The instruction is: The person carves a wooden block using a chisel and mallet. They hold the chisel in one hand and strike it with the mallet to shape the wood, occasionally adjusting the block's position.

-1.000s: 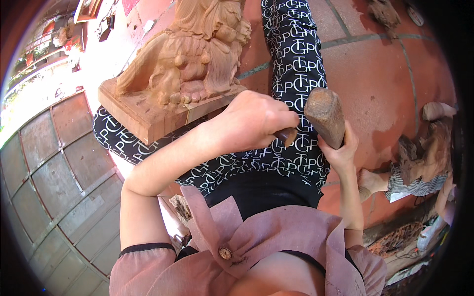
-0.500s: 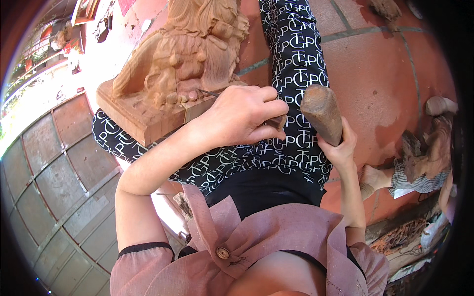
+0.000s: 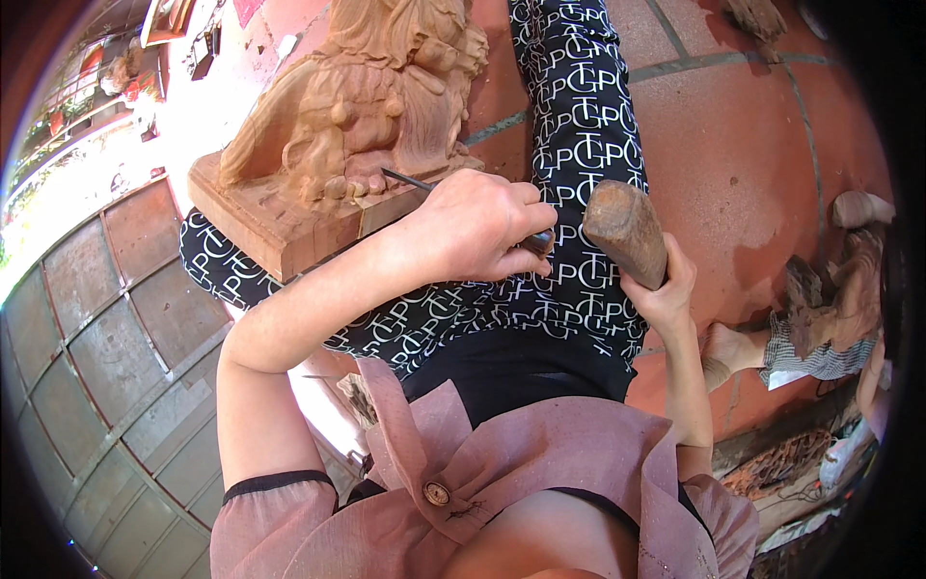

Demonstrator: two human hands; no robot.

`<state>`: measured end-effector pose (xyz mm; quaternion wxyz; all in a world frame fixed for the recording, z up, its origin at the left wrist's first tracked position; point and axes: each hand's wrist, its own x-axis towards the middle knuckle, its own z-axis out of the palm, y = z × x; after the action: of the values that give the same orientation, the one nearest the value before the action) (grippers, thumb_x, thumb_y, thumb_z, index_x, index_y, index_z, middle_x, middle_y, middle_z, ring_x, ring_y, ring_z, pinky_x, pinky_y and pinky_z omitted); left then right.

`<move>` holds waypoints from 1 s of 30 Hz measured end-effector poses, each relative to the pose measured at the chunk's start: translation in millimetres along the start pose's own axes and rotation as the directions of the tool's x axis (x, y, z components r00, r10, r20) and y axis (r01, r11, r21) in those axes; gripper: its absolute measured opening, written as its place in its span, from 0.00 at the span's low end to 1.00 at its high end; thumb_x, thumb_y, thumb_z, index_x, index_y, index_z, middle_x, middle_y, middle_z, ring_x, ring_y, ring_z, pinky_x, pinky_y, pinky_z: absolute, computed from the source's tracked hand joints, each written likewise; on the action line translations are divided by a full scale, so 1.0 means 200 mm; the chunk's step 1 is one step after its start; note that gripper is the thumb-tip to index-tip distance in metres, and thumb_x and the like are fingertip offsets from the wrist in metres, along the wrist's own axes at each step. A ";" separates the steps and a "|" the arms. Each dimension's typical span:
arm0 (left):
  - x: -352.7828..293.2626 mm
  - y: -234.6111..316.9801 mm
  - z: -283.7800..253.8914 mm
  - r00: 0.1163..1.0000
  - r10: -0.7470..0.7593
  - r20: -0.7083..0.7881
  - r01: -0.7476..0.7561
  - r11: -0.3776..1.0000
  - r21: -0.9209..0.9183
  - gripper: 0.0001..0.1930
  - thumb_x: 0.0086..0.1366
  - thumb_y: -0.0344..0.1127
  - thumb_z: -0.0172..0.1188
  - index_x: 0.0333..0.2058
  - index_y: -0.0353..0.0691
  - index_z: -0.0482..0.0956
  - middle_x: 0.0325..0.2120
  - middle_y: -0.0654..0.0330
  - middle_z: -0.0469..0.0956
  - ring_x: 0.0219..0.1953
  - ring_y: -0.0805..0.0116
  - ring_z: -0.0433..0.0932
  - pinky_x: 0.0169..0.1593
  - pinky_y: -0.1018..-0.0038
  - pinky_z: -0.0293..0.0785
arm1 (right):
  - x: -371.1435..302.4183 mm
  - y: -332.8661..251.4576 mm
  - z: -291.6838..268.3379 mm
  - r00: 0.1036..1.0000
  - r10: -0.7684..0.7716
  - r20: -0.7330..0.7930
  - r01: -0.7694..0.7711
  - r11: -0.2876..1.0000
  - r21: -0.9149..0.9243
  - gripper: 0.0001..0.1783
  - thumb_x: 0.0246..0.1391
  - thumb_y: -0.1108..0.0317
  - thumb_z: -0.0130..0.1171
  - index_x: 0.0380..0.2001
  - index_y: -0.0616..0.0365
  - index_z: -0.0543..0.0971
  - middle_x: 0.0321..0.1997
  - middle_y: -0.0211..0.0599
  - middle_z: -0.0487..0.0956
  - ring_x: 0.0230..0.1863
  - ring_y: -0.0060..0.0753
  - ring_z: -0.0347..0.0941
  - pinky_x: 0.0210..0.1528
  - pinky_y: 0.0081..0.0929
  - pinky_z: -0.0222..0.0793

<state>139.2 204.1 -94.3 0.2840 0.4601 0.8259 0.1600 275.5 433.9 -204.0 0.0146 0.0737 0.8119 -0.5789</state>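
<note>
A carved wooden figure (image 3: 357, 116) on a squared base (image 3: 275, 224) leans over my left thigh at the upper left. My left hand (image 3: 487, 224) is closed round the handle of a carving chisel (image 3: 409, 181). The thin dark blade points left, its tip at the carved toes near the base; whether it touches them I cannot tell. The handle's end sticks out of my fist on the right. My right hand (image 3: 664, 289) grips a worn wooden mallet (image 3: 617, 220), its blunt head raised a short way right of the chisel handle, apart from it.
Under me runs a red tile floor (image 3: 723, 145). Panels of greyish metal (image 3: 116, 338) fill the left side. On the right are another person's bare foot (image 3: 730, 349) and pieces of rough wood (image 3: 839, 289). A wood chunk (image 3: 757, 17) lies at the top right.
The chisel in my left hand has tilted, and more of its blade and handle end now shows. My left elbow has shifted slightly left. The mallet head has dropped a little lower.
</note>
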 end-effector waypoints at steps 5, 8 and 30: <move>-0.03 -0.01 -0.01 0.997 0.046 -0.058 -0.049 0.998 -0.038 0.16 0.51 0.45 0.67 0.30 0.42 0.73 0.24 0.60 0.72 0.30 0.57 0.76 0.32 0.64 0.71 | 0.01 0.01 -0.02 0.982 -0.189 0.025 0.188 0.981 0.036 0.20 0.29 0.77 0.66 0.32 0.60 0.76 0.26 0.39 0.76 0.28 0.37 0.76 0.31 0.28 0.69; -0.03 -0.02 -0.03 0.996 0.066 -0.067 -0.070 0.996 -0.050 0.15 0.52 0.42 0.66 0.31 0.41 0.72 0.25 0.60 0.72 0.31 0.57 0.76 0.32 0.64 0.71 | 0.05 0.03 -0.03 0.934 -0.358 0.014 0.357 0.934 0.029 0.19 0.29 0.77 0.68 0.31 0.59 0.75 0.26 0.38 0.75 0.26 0.38 0.75 0.28 0.28 0.67; 0.00 0.03 0.08 0.980 0.104 -0.172 -0.105 0.995 0.005 0.18 0.48 0.40 0.65 0.39 0.42 0.75 0.27 0.60 0.73 0.30 0.57 0.75 0.33 0.64 0.72 | 0.21 0.02 -0.01 0.937 -0.349 -0.004 0.347 0.932 -0.109 0.18 0.28 0.82 0.62 0.30 0.58 0.74 0.28 0.39 0.74 0.31 0.45 0.73 0.34 0.34 0.69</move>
<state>152.4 207.4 -104.7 0.2038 0.4866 0.8218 0.2153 235.3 441.9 -211.5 -0.0935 -0.0654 0.8419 -0.5275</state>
